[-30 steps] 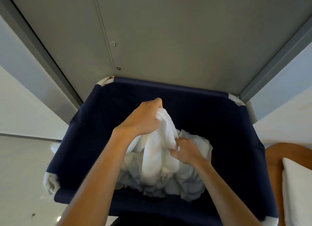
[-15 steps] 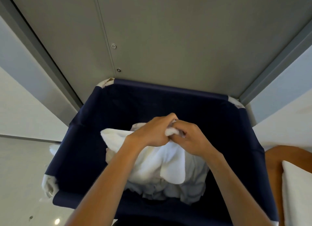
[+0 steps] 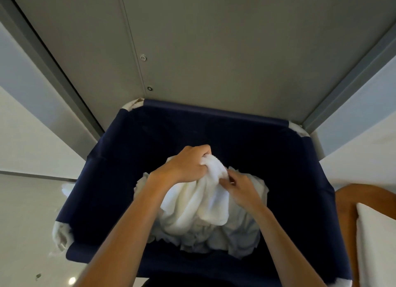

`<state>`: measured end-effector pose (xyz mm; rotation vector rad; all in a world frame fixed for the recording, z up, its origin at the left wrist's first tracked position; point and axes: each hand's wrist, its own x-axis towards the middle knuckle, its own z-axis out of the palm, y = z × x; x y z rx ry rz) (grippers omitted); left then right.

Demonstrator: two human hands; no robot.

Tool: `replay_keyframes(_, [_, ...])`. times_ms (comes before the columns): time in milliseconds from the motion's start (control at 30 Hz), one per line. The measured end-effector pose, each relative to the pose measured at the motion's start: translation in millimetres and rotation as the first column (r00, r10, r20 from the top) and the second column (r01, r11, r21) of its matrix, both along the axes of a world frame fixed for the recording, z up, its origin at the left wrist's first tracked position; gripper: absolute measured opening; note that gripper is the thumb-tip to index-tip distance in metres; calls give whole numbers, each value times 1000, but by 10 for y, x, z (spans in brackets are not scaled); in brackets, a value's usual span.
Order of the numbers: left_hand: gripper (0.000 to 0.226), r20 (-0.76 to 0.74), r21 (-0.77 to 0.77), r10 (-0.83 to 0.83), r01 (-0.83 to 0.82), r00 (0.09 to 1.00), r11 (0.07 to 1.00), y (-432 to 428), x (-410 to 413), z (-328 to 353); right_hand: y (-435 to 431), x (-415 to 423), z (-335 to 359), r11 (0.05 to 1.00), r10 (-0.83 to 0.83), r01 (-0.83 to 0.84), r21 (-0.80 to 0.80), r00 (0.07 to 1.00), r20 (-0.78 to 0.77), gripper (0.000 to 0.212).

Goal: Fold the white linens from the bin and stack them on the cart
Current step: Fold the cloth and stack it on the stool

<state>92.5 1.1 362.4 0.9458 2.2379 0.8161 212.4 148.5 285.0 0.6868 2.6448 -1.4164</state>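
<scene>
Left of bin (image 3: 120, 179): pale floor (image 3: 27, 222), nothing in way there. Over middle of bin: left hand (image 3: 188, 164) fisted tight on bunched top of towel (image 3: 199, 203), rest of it drooping onto pile (image 3: 242, 241) in bin bottom. Right hand (image 3: 240, 188) just beside, fingertips pinching same towel lower down. Cloth looks soft, light, floppy; guessing edge or corner beats grabbing wad. Bin's deep dark walls crowd the lift. Behind bin: grey panel (image 3: 214, 51). Right of bin: wooden frame (image 3: 345, 203), white cushion (image 3: 377, 244).

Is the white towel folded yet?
Not folded. The white towel hangs bunched from the left hand, with the right hand pinching it.
</scene>
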Motion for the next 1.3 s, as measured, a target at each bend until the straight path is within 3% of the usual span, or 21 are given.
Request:
replay_keyframes(100, [17, 35, -27, 40, -39, 999, 999, -62, -48, -14, 132, 41, 40, 991, -29, 26, -129, 999, -19, 31])
replay_keyframes(200, [19, 61, -16, 43, -42, 997, 999, -75, -56, 1, 230, 79, 111, 947, -24, 19, -322, 1000, -14, 18])
replay_keyframes(300, [18, 67, -31, 8, -6, 998, 999, -66, -55, 12, 285, 85, 87, 912, -19, 14, -410, 1000, -7, 20])
replay_keyframes(400, [21, 52, -79, -68, 72, 996, 994, -62, -51, 5, 295, 30, 56, 882, -210, 152, -447, 974, -82, 28])
replay_keyframes(467, [22, 37, -115, -99, 102, 994, 988, -71, -31, -21, 303, -5, 93, 910, -258, 194, -366, 957, -133, 28])
replay_keyframes(567, [19, 17, -86, -93, 94, 996, 992, -43, 18, -51, 207, -39, 186, 970, 61, -81, -229, 994, -94, 4])
replay_keyframes(633, [19, 2, -66, -84, 84, 996, 994, -3, 33, -39, 95, -55, 173, 956, 183, -186, -226, 982, -35, 20])
replay_keyframes(767, [22, -30, -51, -96, 95, 995, 994, -10, 19, -28, -49, -138, 129, 1000, 30, -30, 6, 994, -101, 7])
replay_keyframes(900, [27, -30, -59, -98, 96, 995, 994, -31, 46, -63, -74, -212, 52, 976, 22, 0, 216, 995, -98, 9])
replay_keyframes(1000, [29, -36, -66, -83, 81, 996, 995, -47, 36, -72, -84, -220, 3, 982, -15, 18, 188, 1000, -17, 12])
replay_keyframes(1133, [23, -42, -159, -17, 10, 999, 987, -136, -39, -113, 3, -182, 160, 984, -160, 170, 62, 978, -133, 21])
replay_keyframes(1300, [11, -40, -215, -20, 11, 999, 977, -169, -73, -124, 74, -180, 361, 993, -114, 106, -44, 961, -250, 28])
